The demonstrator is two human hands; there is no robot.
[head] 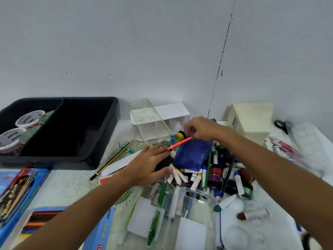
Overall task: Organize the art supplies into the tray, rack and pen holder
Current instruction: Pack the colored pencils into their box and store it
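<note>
Far left, by the wall: your black tray point(100, 141), 2 compartments, w/ white-lidded tubs point(29, 118) in the left one; right one looks dark, can't tell what's in it. In front of it, blue packs of colour pencils point(19, 186) at the table's near-left edge. Just right of the tray a yellow-black pencil point(111, 160) lies diagonal on the speckled table point(72, 184), w/ a teal pen point(127, 148) near its upper end. Behind that, a clear plastic case point(150, 121) leans on a white card box point(173, 110).

Centre: your left hand point(146, 166) is flat, fingers straight, resting on a dark item at the edge of the pile; it grips nothing. Your right hand point(200, 129) pinches the top end of a thin red stick point(179, 143), held slanted above a blue pouch point(193, 154). Stick's lower end is just beside your left fingertips; touching or not, can't tell. A yellow-lidded jar point(180, 135) sits just left of the right hand.

Below the pouch: a heap of markers, paint tubes and small pots point(215, 175). Nearest you, a clear organiser point(173, 210) w/ green pens point(158, 206) inside. Right: cream box point(252, 120), black scissors point(281, 125), blurred markers point(281, 147).
</note>
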